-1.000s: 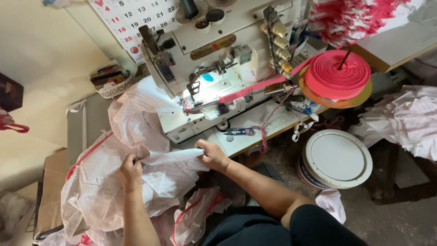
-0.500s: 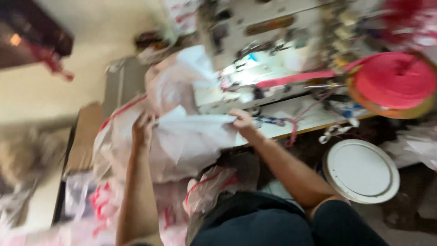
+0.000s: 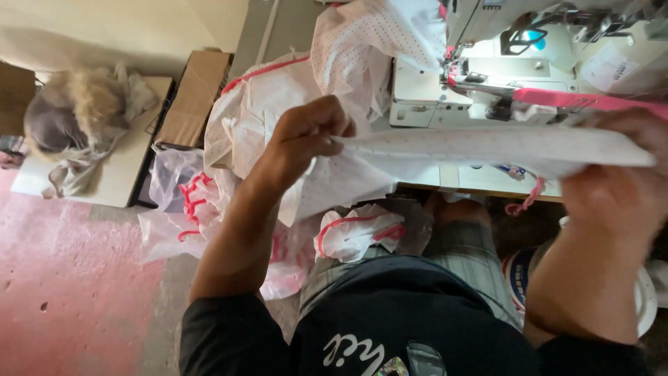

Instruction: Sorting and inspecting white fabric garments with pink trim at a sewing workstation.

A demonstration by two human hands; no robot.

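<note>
Head view, centre of the frame: left hand (image 3: pixel 306 136) clenched on one end of a white, pink-dotted strip of thin fabric (image 3: pixel 487 147), fingers curled tight over the edge. Right hand (image 3: pixel 619 188) at the right edge, blurred, closed on the other end of the same strip. Strip pulled taut and roughly level between the two hands, held in the air just in front of the white industrial sewing machine (image 3: pixel 501 63) at upper right, not yet under its needle.

Progress, judged from how things lie: piece picked up and stretched straight, nothing of it fed into the machine so far; a bright pink binding tape (image 3: pixel 591 101) already threaded across the machine bed towards the right, apparently ready. Stitching of this piece seemingly all left to do.

Around, same view: heap of white dotted garment pieces with pink trim (image 3: pixel 278 104) draped off the pale sewing surface (image 3: pixel 480 181) at upper centre and spilling down to lower centre, close under the left wrist. Flat brown cardboard box (image 3: pixel 195 90) at upper left. Low white side surface (image 3: pixel 125 167) at far left, carrying a tangle of beige and grey scraps (image 3: pixel 83 115). Pink-painted floor (image 3: pixel 69 292) at lower left. Dark shirt and lap filling the bottom. Loose fabric hanging beside the needle area, likely to crowd the feed.
</note>
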